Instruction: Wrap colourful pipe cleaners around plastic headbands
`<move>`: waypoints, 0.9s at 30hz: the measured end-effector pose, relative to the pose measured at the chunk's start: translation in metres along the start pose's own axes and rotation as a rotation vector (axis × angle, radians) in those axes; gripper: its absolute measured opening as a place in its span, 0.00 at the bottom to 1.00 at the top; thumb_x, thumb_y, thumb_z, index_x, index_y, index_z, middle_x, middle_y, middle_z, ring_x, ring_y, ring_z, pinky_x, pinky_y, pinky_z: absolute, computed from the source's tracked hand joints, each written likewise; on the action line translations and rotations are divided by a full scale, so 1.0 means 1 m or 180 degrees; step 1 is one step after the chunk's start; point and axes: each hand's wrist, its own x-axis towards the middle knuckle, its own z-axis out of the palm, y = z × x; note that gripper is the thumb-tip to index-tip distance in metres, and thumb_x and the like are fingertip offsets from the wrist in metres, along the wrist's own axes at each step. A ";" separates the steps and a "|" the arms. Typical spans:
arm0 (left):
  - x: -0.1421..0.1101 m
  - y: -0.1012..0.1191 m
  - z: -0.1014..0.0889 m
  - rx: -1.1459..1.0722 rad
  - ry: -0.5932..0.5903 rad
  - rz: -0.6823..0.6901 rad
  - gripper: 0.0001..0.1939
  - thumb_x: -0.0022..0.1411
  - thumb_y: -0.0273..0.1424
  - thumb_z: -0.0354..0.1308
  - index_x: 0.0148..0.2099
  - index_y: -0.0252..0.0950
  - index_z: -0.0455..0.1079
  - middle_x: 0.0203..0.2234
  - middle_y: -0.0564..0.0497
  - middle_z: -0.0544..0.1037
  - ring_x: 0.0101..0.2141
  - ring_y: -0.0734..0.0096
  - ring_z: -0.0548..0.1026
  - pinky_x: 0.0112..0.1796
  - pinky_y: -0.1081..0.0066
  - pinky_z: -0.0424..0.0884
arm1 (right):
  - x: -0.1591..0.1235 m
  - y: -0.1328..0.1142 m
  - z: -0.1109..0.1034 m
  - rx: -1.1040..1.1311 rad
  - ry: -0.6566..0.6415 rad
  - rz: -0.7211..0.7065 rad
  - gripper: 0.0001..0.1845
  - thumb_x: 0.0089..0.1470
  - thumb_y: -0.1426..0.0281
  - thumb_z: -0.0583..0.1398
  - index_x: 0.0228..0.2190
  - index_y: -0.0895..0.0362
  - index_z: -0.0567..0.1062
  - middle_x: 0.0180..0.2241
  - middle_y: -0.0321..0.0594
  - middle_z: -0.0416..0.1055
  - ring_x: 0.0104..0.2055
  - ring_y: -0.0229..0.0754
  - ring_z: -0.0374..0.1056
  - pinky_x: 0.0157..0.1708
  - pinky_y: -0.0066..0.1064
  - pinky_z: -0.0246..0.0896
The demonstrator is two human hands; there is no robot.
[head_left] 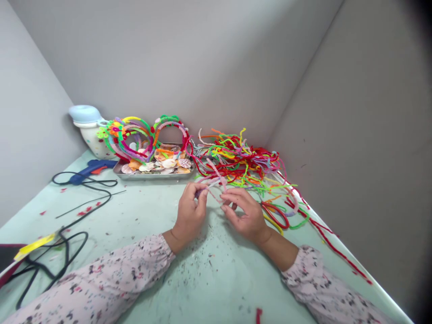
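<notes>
Pale green tabletop point(216, 279) lies beneath the left hand point(189, 216) and right hand point(243, 215), their fingers closed in a pinch on a pink pipe cleaner point(216, 173) mid-bend, which seems to call for a steady grip.

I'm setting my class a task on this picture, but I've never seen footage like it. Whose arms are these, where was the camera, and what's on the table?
No machine is involved. These are a person's own bare arms, filmed by a camera worn on their head, so we see roughly what they see, looking forward and down. This is the only view.

The left hand and right hand are both pinching pale pink pipe cleaners in front of the body.

On the pale green table, straight ahead, lies a tangled heap of coloured pipe cleaners. To its left are a metal tray of seashells and decorated pipe-cleaner hoops. Further left are a white container with a blue lid and a blue glue gun with a black cord.
</notes>
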 end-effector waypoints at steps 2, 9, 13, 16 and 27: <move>0.001 0.001 0.000 -0.0012 -0.0006 -0.0026 0.06 0.65 0.32 0.50 0.41 0.36 0.66 0.34 0.50 0.72 0.36 0.69 0.71 0.39 0.68 0.68 | 0.000 -0.001 -0.001 -0.0053 0.0045 -0.0097 0.16 0.52 0.76 0.60 0.44 0.52 0.73 0.42 0.44 0.70 0.38 0.41 0.70 0.30 0.31 0.70; 0.001 0.001 -0.001 -0.0037 -0.0151 -0.0156 0.07 0.65 0.31 0.49 0.41 0.35 0.66 0.34 0.50 0.72 0.36 0.69 0.70 0.39 0.69 0.66 | 0.002 -0.002 -0.004 0.0070 0.0364 -0.0241 0.08 0.50 0.77 0.61 0.31 0.54 0.69 0.35 0.42 0.71 0.40 0.44 0.70 0.40 0.38 0.68; 0.001 0.001 -0.002 -0.0050 -0.0151 -0.0112 0.06 0.65 0.30 0.49 0.41 0.35 0.66 0.34 0.50 0.71 0.37 0.69 0.69 0.40 0.69 0.65 | 0.002 0.003 -0.006 0.0279 -0.0001 -0.0044 0.06 0.52 0.73 0.60 0.26 0.54 0.66 0.31 0.41 0.71 0.39 0.44 0.69 0.39 0.38 0.67; 0.001 0.002 -0.002 -0.0063 -0.0174 -0.0074 0.06 0.66 0.30 0.48 0.41 0.36 0.66 0.34 0.50 0.71 0.37 0.69 0.69 0.40 0.69 0.65 | 0.002 0.007 -0.004 0.0267 -0.0515 0.0040 0.04 0.54 0.70 0.60 0.27 0.55 0.71 0.35 0.43 0.72 0.41 0.44 0.70 0.41 0.37 0.67; -0.001 0.006 -0.002 -0.0084 -0.0333 0.0069 0.06 0.66 0.30 0.48 0.41 0.36 0.65 0.34 0.51 0.70 0.36 0.70 0.68 0.39 0.70 0.64 | 0.001 0.018 0.007 -0.0365 -0.0529 0.0078 0.24 0.55 0.70 0.61 0.54 0.53 0.68 0.50 0.47 0.71 0.54 0.49 0.65 0.53 0.45 0.61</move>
